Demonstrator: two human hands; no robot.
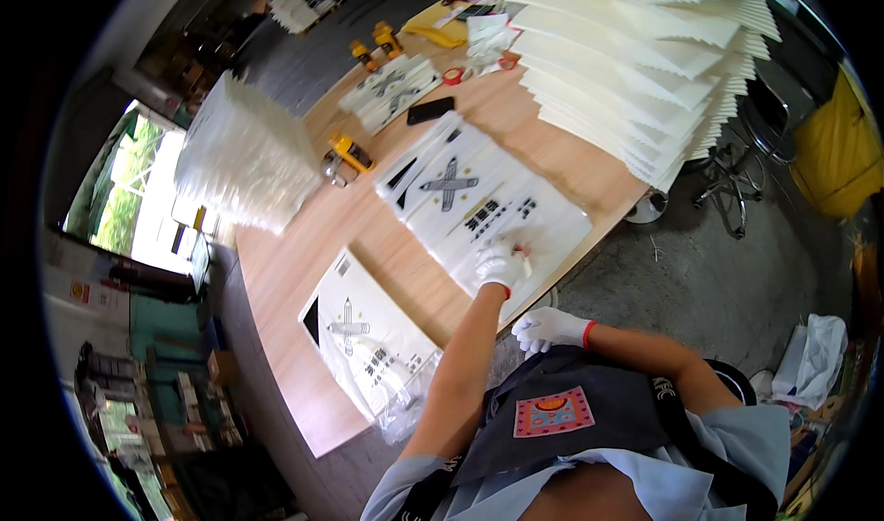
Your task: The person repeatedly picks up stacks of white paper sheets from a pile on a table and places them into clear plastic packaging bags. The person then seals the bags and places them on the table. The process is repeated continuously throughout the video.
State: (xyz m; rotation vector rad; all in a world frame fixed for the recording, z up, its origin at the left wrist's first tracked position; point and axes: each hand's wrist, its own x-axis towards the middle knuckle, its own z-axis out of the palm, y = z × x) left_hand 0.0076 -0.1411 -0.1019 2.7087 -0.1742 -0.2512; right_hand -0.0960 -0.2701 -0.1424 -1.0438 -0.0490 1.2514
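At wood-grain table, logged: nearest, loosely closed right hand by apron, apparently empty; near left, printed packet, judged filled; centre, half-curled left hand, cannot tell if gripping, touching flat printed bags, judged unfilled; far right, stacked white sheets, judged left to use.

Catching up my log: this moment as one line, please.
left hand: at near end of printed white packaging; right hand: curled, by apron; black phone: on table, beyond packaging
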